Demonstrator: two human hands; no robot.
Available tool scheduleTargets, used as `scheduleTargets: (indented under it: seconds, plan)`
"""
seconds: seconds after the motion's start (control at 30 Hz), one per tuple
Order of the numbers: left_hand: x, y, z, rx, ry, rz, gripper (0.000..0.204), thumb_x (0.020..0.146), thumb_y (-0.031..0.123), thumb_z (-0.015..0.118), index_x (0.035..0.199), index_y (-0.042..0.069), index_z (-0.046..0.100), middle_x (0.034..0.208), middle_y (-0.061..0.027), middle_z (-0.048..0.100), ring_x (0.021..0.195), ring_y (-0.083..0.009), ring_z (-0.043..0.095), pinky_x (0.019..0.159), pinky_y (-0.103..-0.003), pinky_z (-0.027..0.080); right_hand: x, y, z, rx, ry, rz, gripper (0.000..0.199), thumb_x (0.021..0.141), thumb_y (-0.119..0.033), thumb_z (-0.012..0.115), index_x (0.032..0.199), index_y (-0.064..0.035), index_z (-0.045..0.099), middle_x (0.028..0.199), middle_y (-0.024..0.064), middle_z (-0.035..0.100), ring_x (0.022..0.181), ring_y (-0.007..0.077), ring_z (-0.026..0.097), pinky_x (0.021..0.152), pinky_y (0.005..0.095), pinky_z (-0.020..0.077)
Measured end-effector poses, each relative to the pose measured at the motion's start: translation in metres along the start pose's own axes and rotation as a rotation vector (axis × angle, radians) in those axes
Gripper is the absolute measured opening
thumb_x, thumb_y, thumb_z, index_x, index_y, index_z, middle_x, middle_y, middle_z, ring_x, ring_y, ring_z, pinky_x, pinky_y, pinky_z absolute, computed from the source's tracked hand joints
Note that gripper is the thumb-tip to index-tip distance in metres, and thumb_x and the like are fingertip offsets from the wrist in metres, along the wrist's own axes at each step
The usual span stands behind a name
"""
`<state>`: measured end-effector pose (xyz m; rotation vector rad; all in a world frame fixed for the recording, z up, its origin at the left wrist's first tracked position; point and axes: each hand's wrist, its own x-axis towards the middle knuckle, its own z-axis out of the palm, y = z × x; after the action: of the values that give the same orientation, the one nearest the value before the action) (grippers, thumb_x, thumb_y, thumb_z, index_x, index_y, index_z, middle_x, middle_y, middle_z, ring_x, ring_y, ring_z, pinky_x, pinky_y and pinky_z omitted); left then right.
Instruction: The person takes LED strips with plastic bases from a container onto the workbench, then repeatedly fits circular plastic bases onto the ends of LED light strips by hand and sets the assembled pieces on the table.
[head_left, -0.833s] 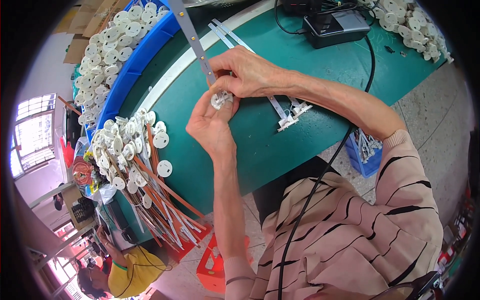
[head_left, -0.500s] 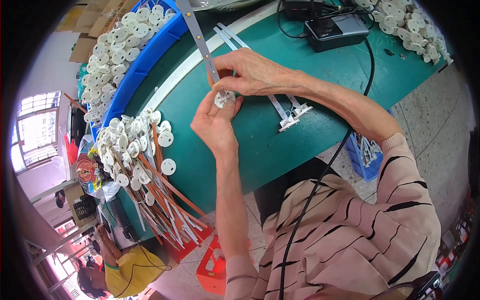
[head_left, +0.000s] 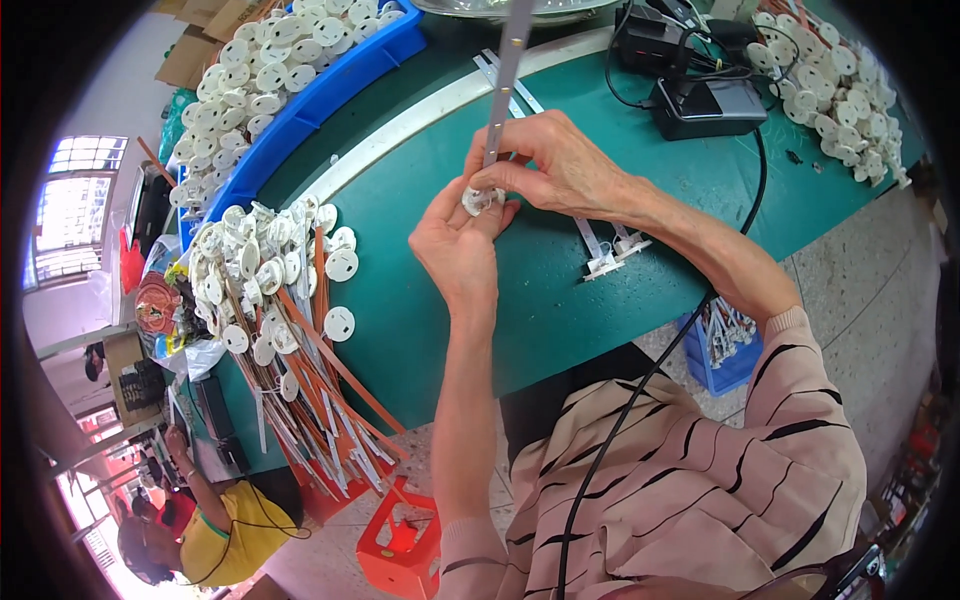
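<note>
My left hand [head_left: 460, 255] pinches a white round plastic end piece [head_left: 483, 201] between its fingertips, palm turned up. Over it, my right hand [head_left: 565, 165] grips a narrow LED strip [head_left: 509, 75] near its lower end, which meets the white piece. Away from me, the strip's other end rises out of the top of the view. My fingers hide the exact join between strip and end piece. Beneath my right hand, two more strips lie on the green table [head_left: 400, 370], with white end pieces [head_left: 605, 262] at their near ends.
A blue bin [head_left: 310, 125] holds many white discs. At left lie bundled strips [head_left: 335, 400] with white discs; another disc heap [head_left: 845, 100] is far right. Beside a black device [head_left: 708, 107] runs a black cable [head_left: 752, 190]. A red stool [head_left: 400, 550] and person in yellow [head_left: 240, 525] are lower left.
The strip has swung from leaning left to nearly upright, leaning slightly right. Both hands stay together at its lower end. The whole view has shifted a little.
</note>
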<state>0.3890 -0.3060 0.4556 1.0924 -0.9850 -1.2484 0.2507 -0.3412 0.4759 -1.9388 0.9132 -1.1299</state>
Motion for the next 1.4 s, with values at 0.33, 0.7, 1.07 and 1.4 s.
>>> scheduleTargets:
  seconds: [0.33, 0.7, 1.07, 1.4]
  plan:
    - [-0.0027, 0.0006, 0.0005, 0.019, 0.026, -0.007, 0.033, 0.076, -0.017, 0.056, 0.109, -0.014, 0.056, 0.094, -0.0179, 0.064, 0.08, -0.0191, 0.065, 0.073, -0.029, 0.057, 0.0077, 0.003, 0.0066, -0.058, 0.012, -0.047, 0.004, 0.076, -0.003, 0.062, 0.078, 0.0001, 0.062, 0.064, 0.0085, 0.063, 0.059, 0.0163, 0.06, 0.054, 0.0293, 0.0457]
    - [-0.0031, 0.0019, 0.0004, 0.015, 0.027, 0.001, 0.028, 0.077, -0.014, 0.056, 0.105, -0.012, 0.059, 0.089, -0.0152, 0.065, 0.078, -0.0172, 0.063, 0.07, -0.029, 0.057, 0.0041, 0.0046, 0.0084, -0.018, 0.035, -0.044, 0.002, 0.076, -0.002, 0.061, 0.076, 0.0, 0.062, 0.063, 0.0091, 0.063, 0.058, 0.0168, 0.06, 0.054, 0.029, 0.0463]
    - [-0.0046, 0.002, 0.0035, 0.004, 0.029, 0.02, 0.023, 0.078, -0.012, 0.056, 0.101, -0.012, 0.06, 0.088, -0.0154, 0.065, 0.078, -0.0174, 0.063, 0.07, -0.03, 0.057, 0.0035, 0.0052, 0.0052, -0.036, 0.012, -0.029, 0.002, 0.075, -0.001, 0.059, 0.076, -0.0007, 0.061, 0.062, 0.0083, 0.062, 0.058, 0.0164, 0.059, 0.055, 0.0283, 0.0454]
    - [-0.0032, 0.0028, 0.0, 0.031, 0.042, 0.012, 0.023, 0.078, -0.011, 0.058, 0.102, -0.012, 0.06, 0.087, -0.0152, 0.065, 0.077, -0.0174, 0.063, 0.068, -0.03, 0.058, 0.005, 0.0072, 0.0106, 0.0, 0.037, -0.005, 0.005, 0.077, -0.003, 0.06, 0.077, 0.0011, 0.061, 0.063, 0.0089, 0.063, 0.06, 0.0143, 0.06, 0.058, 0.0284, 0.0477]
